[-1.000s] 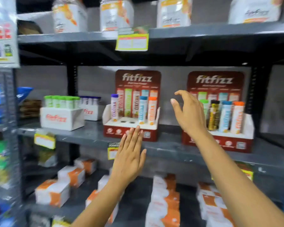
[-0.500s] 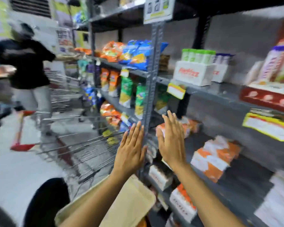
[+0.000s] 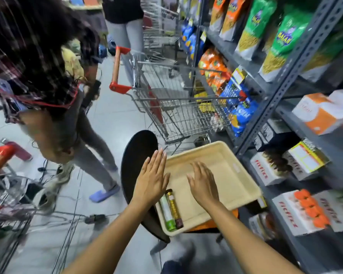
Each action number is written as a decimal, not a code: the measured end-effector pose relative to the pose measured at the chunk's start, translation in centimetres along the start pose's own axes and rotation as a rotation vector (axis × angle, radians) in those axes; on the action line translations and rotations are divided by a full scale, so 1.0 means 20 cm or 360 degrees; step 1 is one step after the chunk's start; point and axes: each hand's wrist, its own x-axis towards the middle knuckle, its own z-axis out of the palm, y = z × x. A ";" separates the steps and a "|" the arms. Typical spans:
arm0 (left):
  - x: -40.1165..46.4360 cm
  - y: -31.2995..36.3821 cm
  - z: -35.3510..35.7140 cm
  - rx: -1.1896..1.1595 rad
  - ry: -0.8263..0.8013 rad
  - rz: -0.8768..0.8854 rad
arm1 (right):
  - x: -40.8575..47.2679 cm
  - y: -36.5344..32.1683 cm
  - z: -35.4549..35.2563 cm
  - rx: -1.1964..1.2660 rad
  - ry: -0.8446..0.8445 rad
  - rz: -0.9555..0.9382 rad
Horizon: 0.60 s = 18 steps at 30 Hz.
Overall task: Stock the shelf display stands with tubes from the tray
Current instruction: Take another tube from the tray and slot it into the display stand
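Tubes [image 3: 170, 209] in tray [image 3: 226, 165], shop aisle

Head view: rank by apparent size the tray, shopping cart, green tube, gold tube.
1. shopping cart, largest, although it stands farther off.
2. tray.
3-4. green tube and gold tube: side by side in the tray, near-identical; the left hand hides their far ends, so no ranking.

View swung from shelf to tray [image 3: 244, 186], hands [image 3: 152, 180] above.

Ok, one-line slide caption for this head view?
Both open hands, left hand and right hand, hover above a beige tray holding two tubes beside stocked shelves.
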 end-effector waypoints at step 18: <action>-0.15 -0.08 0.08 -0.0039 -0.0063 -0.0218 | 0.15 -0.21 0.55 -0.0648 -0.0989 -0.0119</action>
